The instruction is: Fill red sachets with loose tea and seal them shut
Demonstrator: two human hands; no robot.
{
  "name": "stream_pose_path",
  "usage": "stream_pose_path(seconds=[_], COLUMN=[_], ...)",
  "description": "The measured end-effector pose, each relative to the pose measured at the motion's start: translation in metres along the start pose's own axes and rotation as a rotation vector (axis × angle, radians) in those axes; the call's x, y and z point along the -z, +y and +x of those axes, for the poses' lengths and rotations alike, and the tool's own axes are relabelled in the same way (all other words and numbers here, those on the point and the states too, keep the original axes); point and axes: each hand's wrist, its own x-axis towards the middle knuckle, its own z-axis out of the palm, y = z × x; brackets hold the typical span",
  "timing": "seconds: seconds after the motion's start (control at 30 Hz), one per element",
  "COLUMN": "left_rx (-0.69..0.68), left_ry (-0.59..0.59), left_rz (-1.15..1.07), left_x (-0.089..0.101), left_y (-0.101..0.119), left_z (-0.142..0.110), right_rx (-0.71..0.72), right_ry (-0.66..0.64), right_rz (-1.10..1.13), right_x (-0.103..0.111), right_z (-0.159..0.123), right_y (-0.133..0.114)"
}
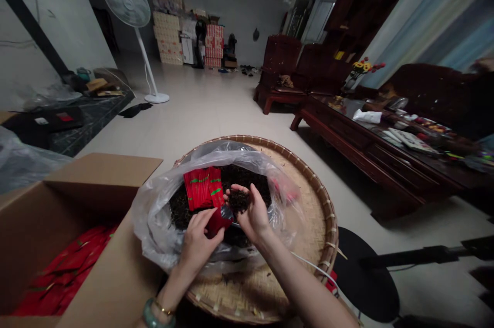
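My left hand grips a small red foil packet whose silvery open mouth faces the other hand. Palm up and cupped, my right hand holds a clump of dark loose tea leaves close beside that mouth. Both hands are over a clear plastic bag, its sides rolled down around more dark tea leaves. A row of flat red packets with green marks lies on the leaves, just beyond my left hand. The bag rests on a round woven bamboo tray.
At the left, an open cardboard box holds many red packets. A black round stand base is right of the tray. Farther off are a white standing fan, stacked cartons, and a dark wooden table with clutter.
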Motion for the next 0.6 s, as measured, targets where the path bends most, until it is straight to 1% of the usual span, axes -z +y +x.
stream_pose_path(seconds=[0.1,0.3,0.47,0.6], left_rx=[0.017,0.036,0.028,0.017], left_ry=[-0.009,-0.032,-0.016,-0.013], left_rz=[-0.007,0.026,0.064,0.070], left_x=[0.000,0.000,-0.001,-0.001], left_y=[0.001,0.003,0.004,0.004], left_z=[0.000,0.001,0.002,0.002], right_rx=[0.061,0.103,0.197,0.211], right_ry=[0.019,0.043,0.001,-0.009], right_rz=[-0.068,-0.244,-0.450,-0.534], right_x=[-0.002,0.002,0.009,0.012], right_z=[-0.002,-0.005,-0.006,-0.006], right_y=[0.007,0.017,0.020,0.020])
